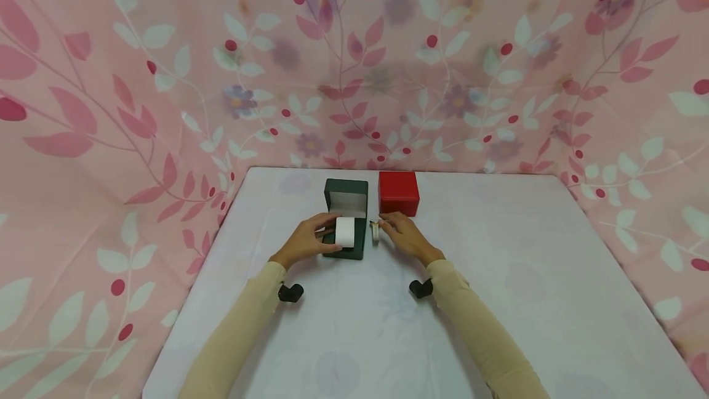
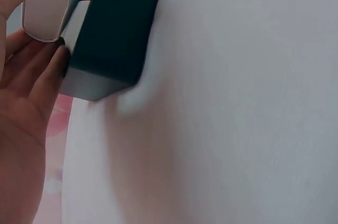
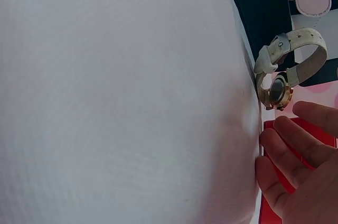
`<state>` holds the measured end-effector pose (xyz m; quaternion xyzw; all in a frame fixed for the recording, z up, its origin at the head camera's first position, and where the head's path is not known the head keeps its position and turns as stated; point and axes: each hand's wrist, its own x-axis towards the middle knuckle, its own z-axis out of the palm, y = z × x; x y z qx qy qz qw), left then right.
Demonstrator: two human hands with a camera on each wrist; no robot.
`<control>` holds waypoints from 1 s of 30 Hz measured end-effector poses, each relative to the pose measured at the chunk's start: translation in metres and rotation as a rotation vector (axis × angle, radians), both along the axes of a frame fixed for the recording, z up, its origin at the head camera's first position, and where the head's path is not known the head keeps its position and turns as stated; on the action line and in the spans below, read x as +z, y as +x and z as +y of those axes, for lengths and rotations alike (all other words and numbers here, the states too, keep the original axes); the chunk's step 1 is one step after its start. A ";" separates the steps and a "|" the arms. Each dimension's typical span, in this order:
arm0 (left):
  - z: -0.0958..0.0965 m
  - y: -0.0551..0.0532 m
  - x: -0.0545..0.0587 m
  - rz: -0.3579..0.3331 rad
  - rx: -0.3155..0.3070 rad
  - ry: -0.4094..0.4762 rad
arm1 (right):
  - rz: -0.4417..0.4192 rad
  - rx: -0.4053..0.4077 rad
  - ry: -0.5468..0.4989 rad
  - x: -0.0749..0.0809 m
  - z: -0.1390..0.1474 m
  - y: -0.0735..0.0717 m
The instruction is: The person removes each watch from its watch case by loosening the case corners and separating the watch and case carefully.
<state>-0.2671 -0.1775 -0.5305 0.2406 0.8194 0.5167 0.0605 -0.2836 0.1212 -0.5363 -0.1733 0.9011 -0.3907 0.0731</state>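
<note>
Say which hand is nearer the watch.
Right. The right hand is just beside the watch; the left hand is farther off, holding the cushion at the green box.

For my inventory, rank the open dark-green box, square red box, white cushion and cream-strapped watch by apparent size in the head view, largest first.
1. Green box
2. Red box
3. White cushion
4. Watch

Pink leafy fabric [image 1: 388,66] runs from 9 to 3 o'clock. Red box [image 1: 399,193] sits at 12 on the white table [image 1: 554,270].
</note>
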 end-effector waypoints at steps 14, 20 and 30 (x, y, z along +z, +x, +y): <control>-0.006 -0.006 -0.004 0.088 0.063 -0.221 | -0.003 -0.010 -0.023 0.000 0.002 0.004; -0.006 -0.008 -0.007 0.049 0.062 -0.189 | -0.005 -0.020 -0.038 -0.001 0.004 0.003; -0.006 -0.009 -0.012 0.190 -0.051 -0.240 | -0.015 -0.027 -0.023 -0.005 0.006 0.002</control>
